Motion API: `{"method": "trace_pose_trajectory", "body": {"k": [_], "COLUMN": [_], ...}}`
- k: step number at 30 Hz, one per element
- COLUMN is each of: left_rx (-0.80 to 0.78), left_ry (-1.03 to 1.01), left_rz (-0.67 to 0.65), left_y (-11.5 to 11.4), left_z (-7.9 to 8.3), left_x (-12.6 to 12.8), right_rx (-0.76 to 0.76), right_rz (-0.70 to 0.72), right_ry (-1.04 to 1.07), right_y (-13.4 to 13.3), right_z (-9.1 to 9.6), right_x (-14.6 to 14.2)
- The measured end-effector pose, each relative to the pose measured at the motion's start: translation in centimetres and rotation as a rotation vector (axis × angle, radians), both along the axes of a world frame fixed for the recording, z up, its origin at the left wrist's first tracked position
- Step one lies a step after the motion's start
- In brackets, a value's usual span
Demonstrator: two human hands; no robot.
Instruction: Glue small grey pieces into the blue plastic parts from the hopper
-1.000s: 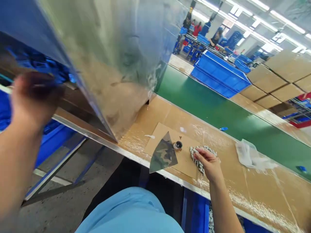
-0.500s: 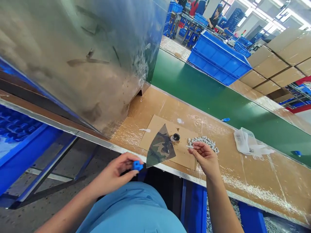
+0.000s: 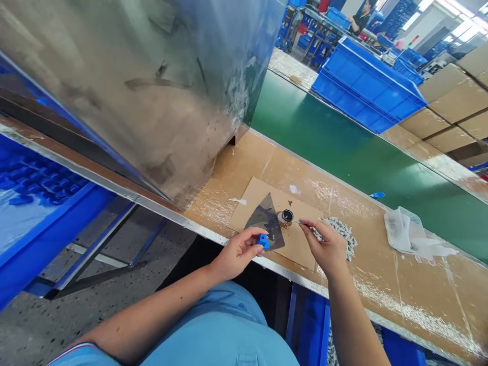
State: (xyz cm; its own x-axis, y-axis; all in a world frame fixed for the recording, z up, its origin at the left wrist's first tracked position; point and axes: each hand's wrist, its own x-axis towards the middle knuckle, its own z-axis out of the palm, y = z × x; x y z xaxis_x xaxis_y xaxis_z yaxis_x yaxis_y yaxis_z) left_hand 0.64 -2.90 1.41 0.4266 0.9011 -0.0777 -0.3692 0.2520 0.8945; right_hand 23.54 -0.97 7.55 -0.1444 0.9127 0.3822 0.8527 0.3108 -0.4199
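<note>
Gripping a blue plastic block (image 3: pixel 263 242) over a camouflage sheet (image 3: pixel 267 218) on cardboard (image 3: pixel 301 249), the left hand (image 3: pixel 238 253) sits just beside the right hand (image 3: pixel 326 247), which pinches a thin white stick (image 3: pixel 299 221) near a small dark pot (image 3: pixel 286 216) on the tabletop (image 3: pixel 419 300).

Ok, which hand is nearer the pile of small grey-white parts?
The right hand, at the edge of the pile of small grey-white parts; the left hand is farther off, across the brown cardboard sheet.
</note>
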Motion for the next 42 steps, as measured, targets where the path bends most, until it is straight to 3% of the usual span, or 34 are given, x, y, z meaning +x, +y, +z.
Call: {"method": "trace_pose_trajectory", "body": {"k": [6, 16, 22, 28, 34, 42], "left_rx": [-0.015, 0.11, 0.008, -0.033, 0.045, 0.175], "left_ry": [0.01, 0.11, 0.036, -0.014, 0.032, 0.076], "left_rz": [0.014, 0.039, 0.018, 0.027, 0.024, 0.018], "left_y": [0.2, 0.9, 1.0, 1.0, 0.9, 0.7], "left_z": [-0.4, -0.5, -1.1, -1.1, -0.7, -1.3], "left_x": [-0.3, -0.2, 0.3, 0.8, 1.0, 1.3], "right_rx": [0.098, 0.087, 0.056, -0.084, -0.12, -0.034], "right_rz": [0.12, 0.165, 0.152, -0.019, 0.17, 0.324], "right_ry": [-0.291, -0.3, -0.198, 0.167, 0.282, 0.099], "right_y": [2.0, 2.3, 2.1, 0.5, -1.2, -1.9], "right_z": [-0.4, -0.2, 0.2, 1.0, 2.1, 1.6], "right_x": [-0.1, 0.0, 0.2, -0.8, -3.2, -4.0]}}
